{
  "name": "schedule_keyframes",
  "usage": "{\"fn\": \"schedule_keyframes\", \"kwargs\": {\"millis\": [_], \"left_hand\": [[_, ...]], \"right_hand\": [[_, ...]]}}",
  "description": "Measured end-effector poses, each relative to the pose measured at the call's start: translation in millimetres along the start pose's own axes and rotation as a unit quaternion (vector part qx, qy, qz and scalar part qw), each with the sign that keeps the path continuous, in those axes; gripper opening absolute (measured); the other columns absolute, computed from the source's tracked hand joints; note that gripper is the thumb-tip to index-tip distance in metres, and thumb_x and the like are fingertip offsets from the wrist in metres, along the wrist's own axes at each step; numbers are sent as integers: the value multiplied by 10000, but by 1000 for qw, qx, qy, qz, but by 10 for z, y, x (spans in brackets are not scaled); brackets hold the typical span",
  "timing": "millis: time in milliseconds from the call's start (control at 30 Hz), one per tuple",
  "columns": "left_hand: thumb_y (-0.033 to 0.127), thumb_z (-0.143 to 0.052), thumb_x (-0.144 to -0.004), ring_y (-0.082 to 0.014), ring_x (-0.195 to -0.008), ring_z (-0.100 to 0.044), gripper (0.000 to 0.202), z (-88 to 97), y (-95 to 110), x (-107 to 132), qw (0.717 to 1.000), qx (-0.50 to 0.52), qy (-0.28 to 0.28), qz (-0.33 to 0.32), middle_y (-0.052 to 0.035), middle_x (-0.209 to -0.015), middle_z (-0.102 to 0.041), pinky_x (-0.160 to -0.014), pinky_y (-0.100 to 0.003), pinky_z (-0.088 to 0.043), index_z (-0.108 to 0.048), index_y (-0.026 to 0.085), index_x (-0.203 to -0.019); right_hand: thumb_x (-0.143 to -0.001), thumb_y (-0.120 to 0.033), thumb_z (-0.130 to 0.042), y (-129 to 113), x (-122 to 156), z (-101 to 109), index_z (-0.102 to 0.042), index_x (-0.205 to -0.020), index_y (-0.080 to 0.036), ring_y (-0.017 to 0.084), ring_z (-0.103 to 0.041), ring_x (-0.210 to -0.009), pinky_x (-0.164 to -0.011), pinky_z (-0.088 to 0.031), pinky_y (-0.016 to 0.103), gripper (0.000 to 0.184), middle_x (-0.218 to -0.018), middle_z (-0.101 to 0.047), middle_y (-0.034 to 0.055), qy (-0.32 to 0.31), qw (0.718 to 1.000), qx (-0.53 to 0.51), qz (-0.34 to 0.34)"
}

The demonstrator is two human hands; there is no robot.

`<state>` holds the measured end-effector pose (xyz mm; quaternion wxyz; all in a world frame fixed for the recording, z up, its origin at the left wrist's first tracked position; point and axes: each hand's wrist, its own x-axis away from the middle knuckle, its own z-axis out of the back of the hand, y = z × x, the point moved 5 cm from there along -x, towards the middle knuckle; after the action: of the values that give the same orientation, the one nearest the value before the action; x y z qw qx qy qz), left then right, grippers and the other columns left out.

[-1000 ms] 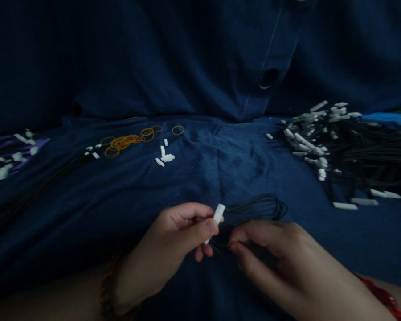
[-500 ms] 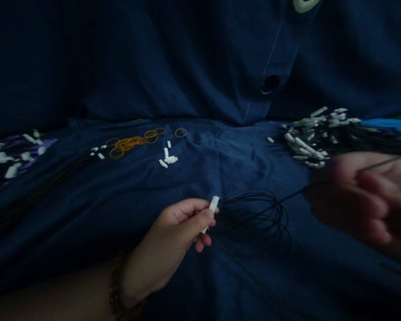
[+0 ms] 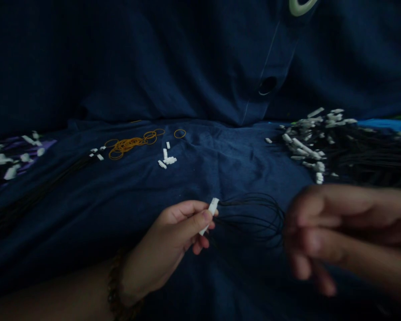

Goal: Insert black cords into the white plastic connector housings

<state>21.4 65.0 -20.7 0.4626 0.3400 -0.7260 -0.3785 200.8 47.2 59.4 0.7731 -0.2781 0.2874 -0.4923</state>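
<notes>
Partway along, I'd judge: several black wires point(image 3: 243, 196) already look joined to the white connector point(image 3: 214, 206), but I can't count them or tell how many ends are left. Small white pieces point(image 3: 169, 159) and orange rubber bands point(image 3: 130, 145) lie loose on the blue cloth point(image 3: 200, 174) beyond, apart from my hands. My left fingers point(image 3: 198, 219) grip the connector, thumb across its face, held up near the middle of the view. My right fingers point(image 3: 312, 243) are curled beside the wire loops, blurred; can't tell if they pinch a wire. Connector: slim, oblong, tilted, upper end leaning right, a row of small dark marks up there. Wires thin, looping off to the right; far bends hidden behind my right fingers.
</notes>
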Motion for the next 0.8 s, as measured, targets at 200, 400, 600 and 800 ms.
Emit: {"fn": "schedule_keyframes", "kwargs": {"millis": [200, 400, 600, 800], "left_hand": [[250, -578, -754, -26, -494, -476, 105, -2, -24, 8, 999, 36, -19, 13, 29, -652, -573, -439, -130, -329, -630, 158, -755], [250, -590, -735, -38, -486, -479, 114, -18, -30, 11, 999, 28, -29, 29, 9, -647, -593, -431, -134, -348, -628, 143, -739], [243, -584, -735, -36, -485, -479, 110, -25, -37, 13, 999, 27, -39, 23, 12, -645, -587, -432, -130, -356, -625, 141, -735], [246, -583, -736, -37, -500, -482, 112, -20, -37, 16, 999, 24, -35, 29, 14, -652, -582, -445, -132, -356, -628, 144, -747]], "right_hand": [[-811, -167, -402, -113, 72, -479, -530, -743, -221, 79, -526, -487, -448, -375, 179, 155, -564, -548, -49, -88, 991, 90, 34], [-825, -189, -393, -74, -2, -498, -512, -730, -212, 90, -526, -520, -470, -358, 199, 154, -593, -543, -44, -63, 991, 113, 31], [-812, -177, -377, -139, -15, -503, -526, -707, -198, 101, -519, -517, -467, -353, 210, 183, -594, -543, -25, -59, 988, 134, 49], [-804, -183, -369, -151, -15, -502, -530, -663, -202, 110, -502, -484, -448, -336, 223, 215, -548, -515, -25, -74, 986, 143, 46]]}}
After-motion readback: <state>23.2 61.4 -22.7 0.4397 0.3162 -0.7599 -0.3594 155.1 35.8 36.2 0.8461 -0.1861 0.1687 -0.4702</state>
